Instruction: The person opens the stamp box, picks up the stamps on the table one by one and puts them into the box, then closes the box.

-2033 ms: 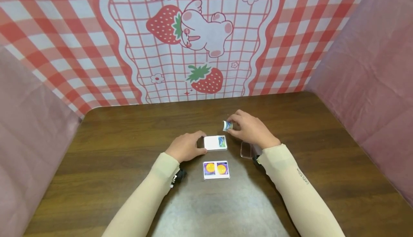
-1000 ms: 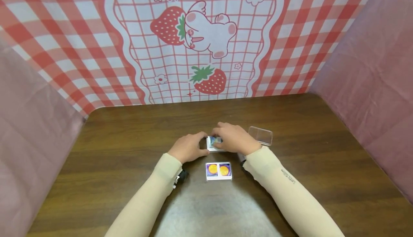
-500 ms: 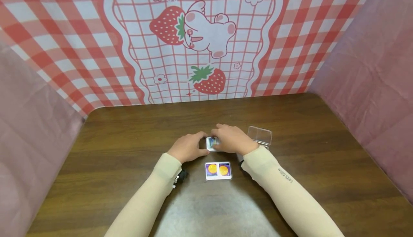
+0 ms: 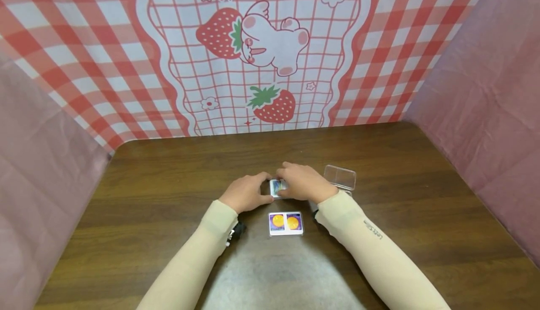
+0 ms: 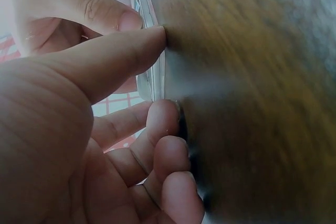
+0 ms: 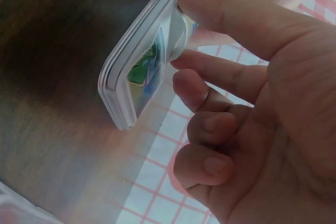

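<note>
A flat white rectangular case (image 4: 276, 196) lies on the table between both hands. My left hand (image 4: 244, 192) grips its left end, thumb on the near edge and index finger on the far edge. Over the case, my right hand (image 4: 301, 181) pinches a small picture card (image 4: 276, 187) between thumb and index finger, against the left half. In the right wrist view that card (image 6: 181, 32) looks bent. A green and blue picture (image 6: 144, 72) lies flat on the case's other half; from the head view my right hand hides it.
Nearer me lies a second white case (image 4: 286, 223) with two yellow and purple pictures. A clear plastic lid (image 4: 340, 177) rests right of my right hand, and another clear piece (image 4: 348, 192) shows partly behind the wrist. A checked cloth (image 4: 270, 66) hangs behind the wooden table (image 4: 168, 169).
My right hand has brought the small card left and down onto the case. The clear lid's position by the right wrist looks different. Over the last half second both hands stay nearly still.
</note>
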Tool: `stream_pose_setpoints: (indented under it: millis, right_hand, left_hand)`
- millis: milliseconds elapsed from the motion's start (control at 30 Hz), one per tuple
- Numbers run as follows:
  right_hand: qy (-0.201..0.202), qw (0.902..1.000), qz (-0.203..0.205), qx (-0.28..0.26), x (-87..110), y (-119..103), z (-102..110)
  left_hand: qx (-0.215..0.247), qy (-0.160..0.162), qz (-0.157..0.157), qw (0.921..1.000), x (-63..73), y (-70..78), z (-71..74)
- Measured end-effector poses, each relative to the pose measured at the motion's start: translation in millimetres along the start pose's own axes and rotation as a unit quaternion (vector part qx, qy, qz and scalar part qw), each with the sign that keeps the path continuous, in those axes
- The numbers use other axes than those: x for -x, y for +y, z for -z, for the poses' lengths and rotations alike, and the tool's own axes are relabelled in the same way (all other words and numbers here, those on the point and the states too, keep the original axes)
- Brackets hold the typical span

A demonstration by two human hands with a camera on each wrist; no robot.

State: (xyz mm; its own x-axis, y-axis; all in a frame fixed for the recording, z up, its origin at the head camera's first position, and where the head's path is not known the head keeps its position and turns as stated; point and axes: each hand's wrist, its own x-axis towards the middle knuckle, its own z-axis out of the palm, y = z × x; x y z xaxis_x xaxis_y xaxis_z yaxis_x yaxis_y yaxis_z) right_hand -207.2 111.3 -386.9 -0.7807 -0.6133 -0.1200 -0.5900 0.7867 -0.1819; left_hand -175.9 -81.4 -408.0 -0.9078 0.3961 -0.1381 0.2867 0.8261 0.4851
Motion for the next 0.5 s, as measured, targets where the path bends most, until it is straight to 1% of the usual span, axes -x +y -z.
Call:
stream_pose_setpoints:
  millis: [333,500]
  right_hand:
    - [0.011,0.9999,0.010,0.003,-0.8,0.3,0.3]
    - [0.010,0.9999,0.009,0.003,-1.3,-0.6,1.6]
  left_hand:
    - [-0.002,0.001,-0.003,1.0000,0.0,0.4,0.2]
    - [-0.003,0.000,-0.003,1.0000,-0.2,0.0,0.1]
